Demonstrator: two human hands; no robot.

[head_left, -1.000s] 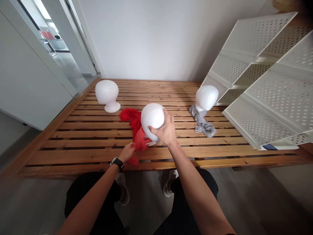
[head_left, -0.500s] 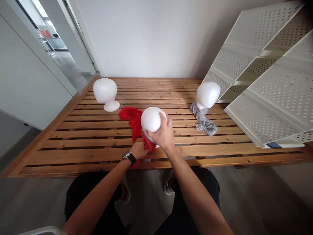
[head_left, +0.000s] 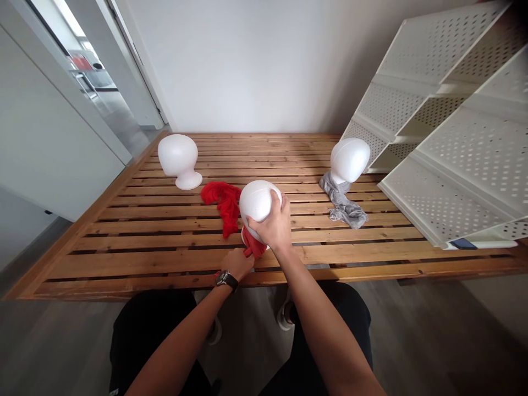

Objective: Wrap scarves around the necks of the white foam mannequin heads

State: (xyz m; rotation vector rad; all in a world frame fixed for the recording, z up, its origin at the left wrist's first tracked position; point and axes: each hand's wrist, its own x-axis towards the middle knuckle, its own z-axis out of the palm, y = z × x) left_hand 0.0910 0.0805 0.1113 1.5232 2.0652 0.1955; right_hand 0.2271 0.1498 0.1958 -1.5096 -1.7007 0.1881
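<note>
Wooden slat table (head_left: 124, 264): right hand (head_left: 274, 225) clenches a foam head (head_left: 258, 203), dome tilted upward; left hand (head_left: 235, 265) grasps red cloth (head_left: 252, 245).

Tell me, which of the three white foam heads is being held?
The middle foam head, held by the right hand; the far-left head and the far-right head, on grey cloth, stand untouched.

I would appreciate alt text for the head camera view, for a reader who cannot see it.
A person's right hand grips a white foam mannequin head over a slatted wooden table, while the left hand holds red cloth against its underside.
</note>
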